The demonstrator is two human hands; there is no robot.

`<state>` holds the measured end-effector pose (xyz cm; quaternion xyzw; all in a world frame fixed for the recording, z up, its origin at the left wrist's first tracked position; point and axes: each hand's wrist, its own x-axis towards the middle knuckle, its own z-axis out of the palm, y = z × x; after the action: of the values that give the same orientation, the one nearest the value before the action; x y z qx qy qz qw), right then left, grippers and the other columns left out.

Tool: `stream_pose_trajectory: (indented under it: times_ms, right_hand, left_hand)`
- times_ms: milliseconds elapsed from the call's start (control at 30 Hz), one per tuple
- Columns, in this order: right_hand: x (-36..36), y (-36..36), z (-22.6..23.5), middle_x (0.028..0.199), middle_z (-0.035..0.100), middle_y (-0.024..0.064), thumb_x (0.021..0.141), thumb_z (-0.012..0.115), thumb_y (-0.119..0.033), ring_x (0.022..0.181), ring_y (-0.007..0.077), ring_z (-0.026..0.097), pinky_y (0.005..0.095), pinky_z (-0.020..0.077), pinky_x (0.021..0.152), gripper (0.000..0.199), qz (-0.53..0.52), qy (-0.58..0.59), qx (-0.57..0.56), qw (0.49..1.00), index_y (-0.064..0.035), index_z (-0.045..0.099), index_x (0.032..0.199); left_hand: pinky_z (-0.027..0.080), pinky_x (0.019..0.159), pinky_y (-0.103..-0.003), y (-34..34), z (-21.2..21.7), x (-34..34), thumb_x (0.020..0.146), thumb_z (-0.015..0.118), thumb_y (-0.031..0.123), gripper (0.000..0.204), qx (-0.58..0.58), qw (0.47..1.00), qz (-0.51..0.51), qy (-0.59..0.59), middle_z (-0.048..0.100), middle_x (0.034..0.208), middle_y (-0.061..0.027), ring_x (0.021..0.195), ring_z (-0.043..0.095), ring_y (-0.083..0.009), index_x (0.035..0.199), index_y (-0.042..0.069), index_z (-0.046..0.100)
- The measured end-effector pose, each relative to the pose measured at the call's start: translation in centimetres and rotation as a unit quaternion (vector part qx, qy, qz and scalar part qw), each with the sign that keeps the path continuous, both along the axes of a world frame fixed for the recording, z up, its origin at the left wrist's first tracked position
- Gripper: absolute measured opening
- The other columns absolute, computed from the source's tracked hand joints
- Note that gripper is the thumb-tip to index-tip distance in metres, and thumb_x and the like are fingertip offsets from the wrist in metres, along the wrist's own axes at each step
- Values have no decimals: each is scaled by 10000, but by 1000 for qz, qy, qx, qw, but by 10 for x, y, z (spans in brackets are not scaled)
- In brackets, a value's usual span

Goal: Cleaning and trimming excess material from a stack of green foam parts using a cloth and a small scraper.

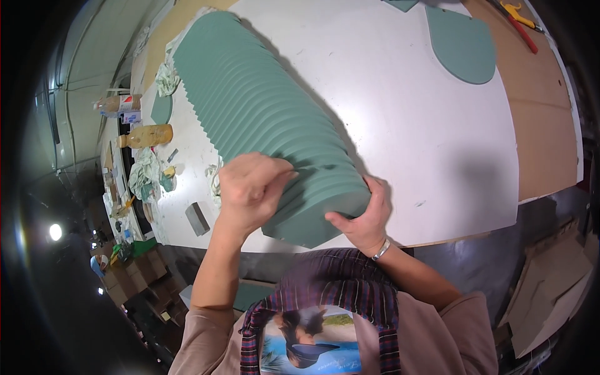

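Head view: green panels (pixel 262 106) seemingly between right thumb (pixel 339 221) and fingers (pixel 376 189).

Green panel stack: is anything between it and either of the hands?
Nothing visible: the right hand touches the green panel stack at its near right edge; the left hand is over its near part, contact unclear. The grey block lies off left.

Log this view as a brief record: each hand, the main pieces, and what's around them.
Left hand: curled over the row's near part; contact unclear
Right hand: holding the row's near end, thumb on top
Main pieces: green sheets, overlapping in a long row
Left side: grey block, yellowish bottle
Far right: rounded green piece
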<state>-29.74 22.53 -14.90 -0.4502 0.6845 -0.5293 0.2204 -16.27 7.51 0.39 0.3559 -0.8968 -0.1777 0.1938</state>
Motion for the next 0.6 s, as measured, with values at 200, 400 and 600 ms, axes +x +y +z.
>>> stream_pose_trajectory:
  times_ms: [200,400,600]
  right_hand:
    - [1,2,-4,1111,600,217,637,836,-654,956,385,633,447,535,807,989,-7,14,-3,1000,26,472,1254]
    - [0,2,0,1083,575,198,672,828,-645,965,348,608,431,503,845,946,1,5,2,1000,25,469,1236]
    - [0,3,-2,1078,582,201,677,816,-657,938,351,616,436,509,828,942,-3,-8,2,1000,25,477,1232]
  left_hand:
    - [413,521,-361,-6,-7,-17,656,754,-53,163,-4,996,-72,-51,572,614,-81,544,551,-264,763,37,669]
    - [432,534,-364,-13,-9,-22,666,746,-53,152,15,997,-76,-22,593,633,-88,567,573,-269,764,29,664]
    - [450,543,-348,-15,-9,-27,692,742,-69,137,39,997,-61,-37,620,670,-104,586,598,-267,786,5,674]
